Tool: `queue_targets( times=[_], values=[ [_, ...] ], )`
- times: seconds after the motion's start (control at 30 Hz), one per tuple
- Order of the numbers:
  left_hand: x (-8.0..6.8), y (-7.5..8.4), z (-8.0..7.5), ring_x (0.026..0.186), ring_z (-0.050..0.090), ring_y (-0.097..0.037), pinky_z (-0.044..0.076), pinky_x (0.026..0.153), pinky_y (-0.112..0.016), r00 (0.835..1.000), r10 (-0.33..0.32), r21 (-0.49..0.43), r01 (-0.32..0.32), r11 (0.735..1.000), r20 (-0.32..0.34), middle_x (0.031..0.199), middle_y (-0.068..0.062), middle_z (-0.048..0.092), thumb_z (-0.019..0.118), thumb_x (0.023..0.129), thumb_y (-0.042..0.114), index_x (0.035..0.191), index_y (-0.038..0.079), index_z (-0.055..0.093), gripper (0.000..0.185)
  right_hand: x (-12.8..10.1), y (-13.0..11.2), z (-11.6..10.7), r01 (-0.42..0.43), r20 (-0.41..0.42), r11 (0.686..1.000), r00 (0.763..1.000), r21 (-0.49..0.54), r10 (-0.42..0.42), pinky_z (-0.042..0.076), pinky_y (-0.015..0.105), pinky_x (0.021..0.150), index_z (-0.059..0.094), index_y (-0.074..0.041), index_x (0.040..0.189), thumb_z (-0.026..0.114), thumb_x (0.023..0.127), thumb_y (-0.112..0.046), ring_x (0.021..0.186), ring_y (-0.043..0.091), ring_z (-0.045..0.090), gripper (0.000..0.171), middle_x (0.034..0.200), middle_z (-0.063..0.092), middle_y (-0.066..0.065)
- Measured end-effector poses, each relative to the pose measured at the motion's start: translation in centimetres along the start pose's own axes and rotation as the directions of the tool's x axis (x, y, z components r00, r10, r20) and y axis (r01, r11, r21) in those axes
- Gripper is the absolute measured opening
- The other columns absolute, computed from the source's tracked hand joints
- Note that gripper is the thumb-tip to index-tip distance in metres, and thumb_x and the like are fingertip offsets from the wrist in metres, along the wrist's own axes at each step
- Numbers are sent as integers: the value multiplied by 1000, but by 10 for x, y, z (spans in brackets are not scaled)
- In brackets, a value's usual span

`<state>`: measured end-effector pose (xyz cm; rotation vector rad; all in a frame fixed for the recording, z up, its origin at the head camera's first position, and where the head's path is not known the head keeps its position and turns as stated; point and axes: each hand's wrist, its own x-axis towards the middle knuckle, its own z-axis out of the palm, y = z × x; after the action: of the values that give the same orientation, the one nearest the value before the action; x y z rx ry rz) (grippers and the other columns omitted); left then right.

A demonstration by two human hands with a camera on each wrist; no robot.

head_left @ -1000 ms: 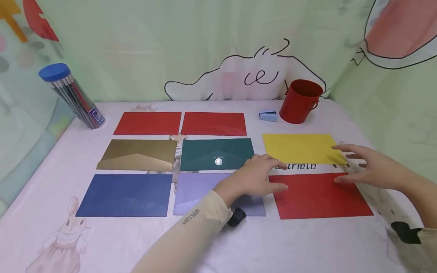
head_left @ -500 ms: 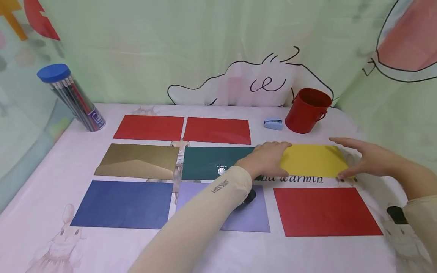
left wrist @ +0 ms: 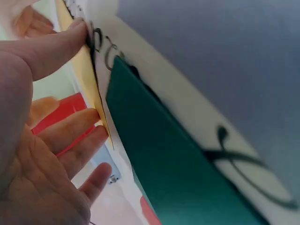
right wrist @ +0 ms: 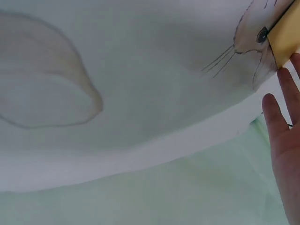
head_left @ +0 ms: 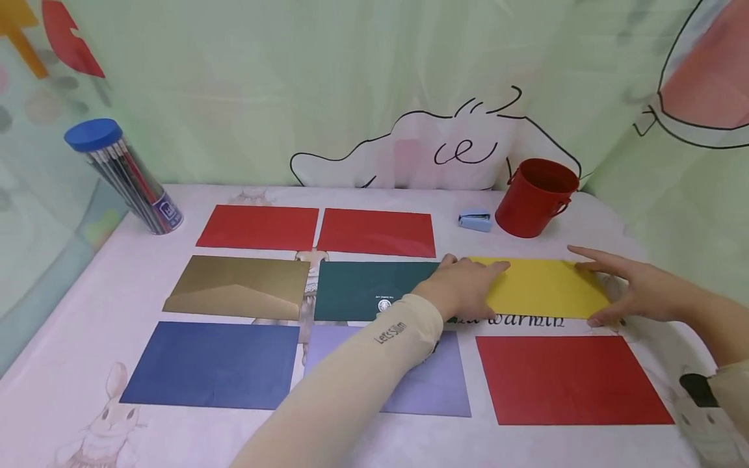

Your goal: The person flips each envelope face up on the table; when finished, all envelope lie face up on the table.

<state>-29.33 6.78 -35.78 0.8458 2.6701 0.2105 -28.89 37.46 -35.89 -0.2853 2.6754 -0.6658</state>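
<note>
A flat yellow envelope-like sheet [head_left: 544,289] lies on the table between my two hands. My left hand [head_left: 462,289] is at its left end, fingers fairly straight and spread, partly covering the dark green sheet [head_left: 363,286]. In the left wrist view, the thumb and fingertips [left wrist: 101,133] are along the edge of the yellow sheet [left wrist: 84,70]. My right hand [head_left: 649,289] stands at its right end, thumb near the front corner and fingers extended toward the back. The right wrist view has its fingertips [right wrist: 283,75] touching or very near a yellow corner [right wrist: 283,40].
Other flat sheets lie in rows: two red [head_left: 257,227] at the back, gold [head_left: 236,286], blue [head_left: 213,364], lilac [head_left: 430,383] under the left forearm, and red [head_left: 573,380] in front. A blue stapler [head_left: 475,221], red bucket [head_left: 535,198] and pencil tub [head_left: 131,182] stand behind.
Both hands have moved back from above the front red sheet and yellow sheet to the yellow sheet's two ends. The head view has shifted, so everything sits lower in it.
</note>
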Motion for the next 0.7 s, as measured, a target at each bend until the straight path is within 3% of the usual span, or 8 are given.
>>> queue_targets(
  times=[0.17,0.37,0.47,0.7],
  values=[
    [-2,9,2,119,51,-3,10,118,-34,999,26,28,-27,999,22,114,17,63,73,89,47,157,50,-7,106,-10,2,4,-3,-33,999,999,-33,2,51,68,81,12,-22,163,94,61,-40,129,56,23,133,145,42,32],
    [-7,10,3,119,53,-7,10,118,-36,998,56,82,-56,995,8,123,13,59,68,94,43,153,42,-28,113,-13,1,4,42,-34,998,998,-57,-44,44,76,83,-3,-26,163,94,65,-34,131,57,24,138,145,43,33],
    [-9,8,2,110,57,-6,12,118,-36,998,68,59,-68,996,7,112,13,62,63,97,43,150,41,-33,110,-14,-1,3,40,-37,998,998,-55,-42,43,76,85,-1,-27,163,93,67,-34,132,56,25,135,145,45,31],
    [-14,2,2,112,58,-2,10,120,-36,996,91,-67,-92,994,-9,127,13,63,56,102,40,149,51,-29,98,-20,-1,5,44,-74,996,996,-73,-49,43,74,89,11,-18,163,89,75,-32,132,55,29,118,139,52,30]
  ],
)
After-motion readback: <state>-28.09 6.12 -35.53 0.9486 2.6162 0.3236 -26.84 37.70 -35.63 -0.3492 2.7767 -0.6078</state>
